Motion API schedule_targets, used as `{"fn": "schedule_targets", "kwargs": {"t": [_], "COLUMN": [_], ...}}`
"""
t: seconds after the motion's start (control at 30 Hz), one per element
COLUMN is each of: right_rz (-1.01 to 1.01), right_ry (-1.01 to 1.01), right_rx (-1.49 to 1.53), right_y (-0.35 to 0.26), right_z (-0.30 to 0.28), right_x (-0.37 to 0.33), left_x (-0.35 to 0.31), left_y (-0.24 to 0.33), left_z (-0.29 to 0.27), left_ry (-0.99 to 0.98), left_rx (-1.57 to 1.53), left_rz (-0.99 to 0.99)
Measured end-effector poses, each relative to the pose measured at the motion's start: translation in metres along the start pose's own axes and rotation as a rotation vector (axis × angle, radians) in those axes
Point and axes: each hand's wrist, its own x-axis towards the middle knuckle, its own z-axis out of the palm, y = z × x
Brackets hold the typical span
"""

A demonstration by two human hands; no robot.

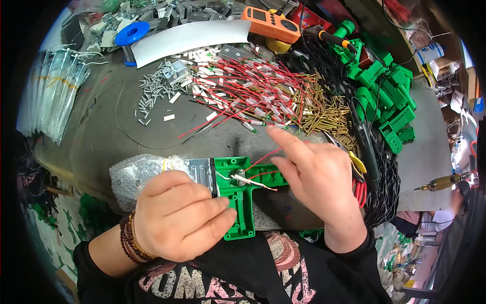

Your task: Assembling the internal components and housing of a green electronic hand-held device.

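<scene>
Bracelets: dark beaded bracelets point(132, 238) on L wrist, behind L fingers, low in my view.
L hand: L hand point(185, 218) curled, fingertips on housing's L rim; thumb's hidden, so I can't tell firm grasp vs. light rest. Prob. there to steady the part.
Housing: green housing point(247, 198), roughly T-shaped, right by L fingertips & below-left of R thumb. Lies open side up, I'd guess so the inside stays reachable.
Bagged part: bubble-wrap bag point(134, 177) left of L knuckles; metal plate point(201, 169) between it & housing. Wrap's prob. vs. scratches.
Leads: white-sleeved lead point(248, 180) crosses housing, tip sticking out below R thumb; red wire point(263, 156) angles up twd R thumb.
R hand: R hand point(321, 175) released; index stretched out, thumb well apart from it, other fingers tucked. Can't tell if thumb touches red wire.
Cutters side: yellow-handled tool point(358, 163) just right of R knuckles; black cords point(385, 200) beyond.
Piles: red-wired parts point(248, 86) past R index tip, brass-coloured pins point(324, 114) to their right, silver screws point(154, 86) to their left. Sorted by kind, likely for quick picking.
Far: green castings point(392, 96) up-right of R fingers; orange meter point(271, 24), white sheet point(192, 43), blue spool point(132, 33) farthest ahead, prob. parked clear of the work.
</scene>
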Motion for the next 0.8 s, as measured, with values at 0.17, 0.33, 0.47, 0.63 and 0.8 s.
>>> {"fn": "schedule_targets", "kwargs": {"t": [0.17,0.33,0.47,0.63,0.8], "right_rz": [-0.165,-0.376,-0.498,-0.552,-0.458], "right_ry": [0.038,0.227,0.241,0.372,0.349], "right_rx": [-0.132,-0.118,0.054,0.272,0.312], "right_y": [0.003,-0.008,-0.018,-0.019,-0.007], "right_z": [-0.011,-0.017,-0.001,0.012,0.016], "right_x": [-0.004,-0.029,-0.045,-0.044,-0.043], "left_x": [0.003,0.007,0.018,0.025,0.031], "left_y": [0.001,0.002,0.005,0.004,-0.007], "left_z": [0.012,0.018,0.020,0.018,0.011], "left_ry": [-0.017,-0.048,-0.117,-0.194,-0.330], "left_rx": [-0.077,-0.071,-0.186,-0.240,-0.347], "left_rz": [0.016,0.000,-0.147,-0.193,-0.226]}}
